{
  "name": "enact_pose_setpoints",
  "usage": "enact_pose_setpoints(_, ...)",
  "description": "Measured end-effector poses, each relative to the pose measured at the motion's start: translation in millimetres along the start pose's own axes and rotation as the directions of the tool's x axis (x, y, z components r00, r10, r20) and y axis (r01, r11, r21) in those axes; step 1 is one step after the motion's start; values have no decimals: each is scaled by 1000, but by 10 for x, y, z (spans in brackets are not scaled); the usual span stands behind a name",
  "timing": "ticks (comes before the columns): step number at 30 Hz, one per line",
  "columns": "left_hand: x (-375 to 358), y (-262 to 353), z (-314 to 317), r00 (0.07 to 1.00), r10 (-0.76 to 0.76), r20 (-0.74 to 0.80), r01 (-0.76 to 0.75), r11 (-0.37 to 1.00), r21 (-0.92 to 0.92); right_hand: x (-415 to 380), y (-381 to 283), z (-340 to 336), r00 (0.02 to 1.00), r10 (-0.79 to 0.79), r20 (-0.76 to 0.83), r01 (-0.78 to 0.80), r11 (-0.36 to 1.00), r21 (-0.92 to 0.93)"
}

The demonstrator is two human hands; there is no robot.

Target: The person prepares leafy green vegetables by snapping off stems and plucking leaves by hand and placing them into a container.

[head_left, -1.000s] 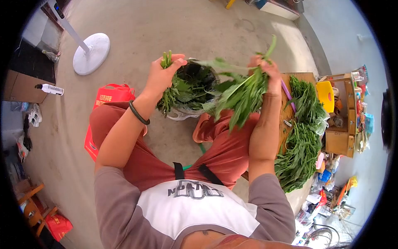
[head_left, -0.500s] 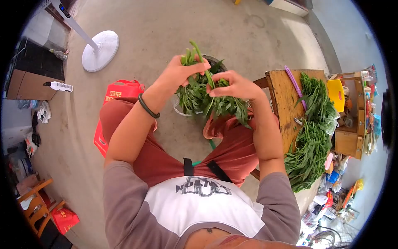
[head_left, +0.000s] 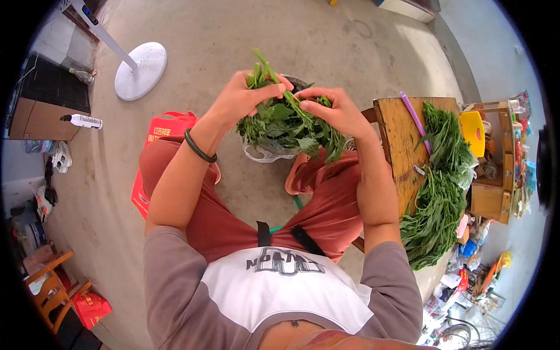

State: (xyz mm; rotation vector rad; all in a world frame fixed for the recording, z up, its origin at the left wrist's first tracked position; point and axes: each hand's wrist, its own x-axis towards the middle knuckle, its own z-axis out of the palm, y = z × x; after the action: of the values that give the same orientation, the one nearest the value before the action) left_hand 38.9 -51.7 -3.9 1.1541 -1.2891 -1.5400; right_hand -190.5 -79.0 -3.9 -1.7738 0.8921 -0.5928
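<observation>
My left hand [head_left: 242, 100] grips a bunch of leafy green stalks [head_left: 280, 119] by the stems, stalk tips sticking up past the fingers. My right hand [head_left: 335, 111] is closed on the same bunch from the right, fingers pinching stems and leaves. The bunch hangs over a metal bowl [head_left: 262, 154] on the floor between my knees; most of the bowl is hidden by the leaves. A black band sits on my left wrist.
A wooden table [head_left: 399, 140] at my right carries a big pile of greens [head_left: 440, 186] and a purple comb [head_left: 415, 121]. A red bag [head_left: 157, 131] lies by my left knee. A white fan base [head_left: 140, 70] and a cardboard box [head_left: 44, 119] stand on the concrete floor.
My right hand brought a separate bunch of greens from the right and joined it to the bunch in my left hand. Both hands now sit close together over the bowl.
</observation>
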Motion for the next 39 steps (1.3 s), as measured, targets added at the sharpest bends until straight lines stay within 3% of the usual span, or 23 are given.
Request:
enact_pose_setpoints(3, 12, -42, 2, 998, 3, 70, -3, 1000, 3, 20, -11, 36, 998, 48, -35, -50, 997, -61)
enact_pose_setpoints(15, 24, -71, 54, 997, 27, 66, -28, 1000, 12, 58, 87, 88, 997, 29, -77, -24, 998, 59)
enact_pose_setpoints(18, 45, -104, 58, 1000, 22, -23, -21, 1000, 4, 98, 151, 47, 966, -67, -248, 35, 991, -132)
enact_pose_setpoints(21, 24, -29, 37, 990, -17, -143, 14, 1000, -24, 25, 5, -39, 956, 70, -284, -93, 993, -70)
enact_pose_setpoints(25, 36, -42, 6, 989, -19, -146, 12, 999, -47, 2, 21, 107, 983, -50, -176, 16, 982, -188)
enact_pose_setpoints(30, 31, -30, 29, 995, -14, -101, 6, 997, -77, 29, -6, 210, 989, -21, -150, -19, 966, -257)
enact_pose_setpoints(33, 47, -91, 99, 980, 117, -163, -102, 990, 98, 51, 34, 183, 963, -22, -268, -62, 952, -301)
enact_pose_setpoints(36, 94, -245, 224, 870, 449, -201, -384, 875, 295, 107, 54, 158, 927, 121, -354, -243, 915, -323)
enact_pose_setpoints(39, 57, -165, 273, 913, 345, -219, -311, 934, 175, 155, 173, 120, 898, 194, -394, -182, 981, 68)
